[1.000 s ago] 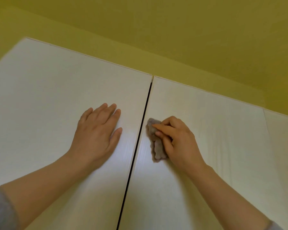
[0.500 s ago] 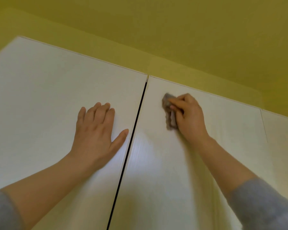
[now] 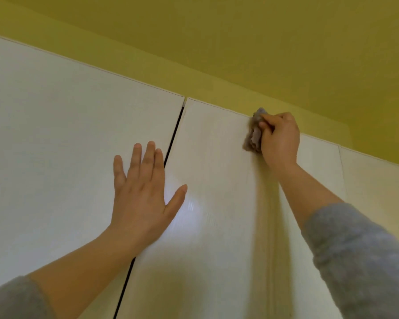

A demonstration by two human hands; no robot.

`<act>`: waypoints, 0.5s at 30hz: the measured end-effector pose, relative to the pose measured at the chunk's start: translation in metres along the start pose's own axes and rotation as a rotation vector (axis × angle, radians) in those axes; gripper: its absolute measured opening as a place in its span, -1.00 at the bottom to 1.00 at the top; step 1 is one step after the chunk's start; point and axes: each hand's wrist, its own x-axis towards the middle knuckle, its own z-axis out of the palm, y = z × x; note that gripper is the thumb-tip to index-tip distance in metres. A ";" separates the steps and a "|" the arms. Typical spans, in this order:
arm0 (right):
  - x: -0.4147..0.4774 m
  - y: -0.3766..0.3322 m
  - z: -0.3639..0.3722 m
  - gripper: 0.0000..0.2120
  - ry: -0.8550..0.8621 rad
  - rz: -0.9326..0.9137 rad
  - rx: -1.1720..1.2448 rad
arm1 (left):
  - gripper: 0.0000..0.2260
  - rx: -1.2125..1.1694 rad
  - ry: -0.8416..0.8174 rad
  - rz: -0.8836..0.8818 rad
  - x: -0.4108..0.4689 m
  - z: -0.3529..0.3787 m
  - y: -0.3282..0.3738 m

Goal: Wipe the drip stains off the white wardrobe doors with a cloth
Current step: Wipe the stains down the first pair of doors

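Here the right hand is gripping the cloth against the wardrobe door; left hand is lying flat, fingers spread.

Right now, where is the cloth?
In the head view the cloth is upper right, bunched in the right hand and pressed on the middle wardrobe door at its top edge, under the yellow wall.

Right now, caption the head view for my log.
Right hand presses cloth near door's top edge; left hand flat.
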 end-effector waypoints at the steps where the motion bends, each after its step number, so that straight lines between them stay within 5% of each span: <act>1: 0.005 0.006 0.004 -0.74 -0.010 0.002 -0.013 | -0.19 0.003 0.002 0.007 0.000 0.001 0.000; 12: -0.150 0.007 -0.049 -0.73 -0.321 -0.328 0.096 | -0.19 0.038 0.023 0.003 0.001 0.001 0.000; 15: -0.125 0.008 -0.054 -0.72 -0.198 -0.281 0.036 | -0.19 0.033 0.026 0.010 0.000 0.000 0.001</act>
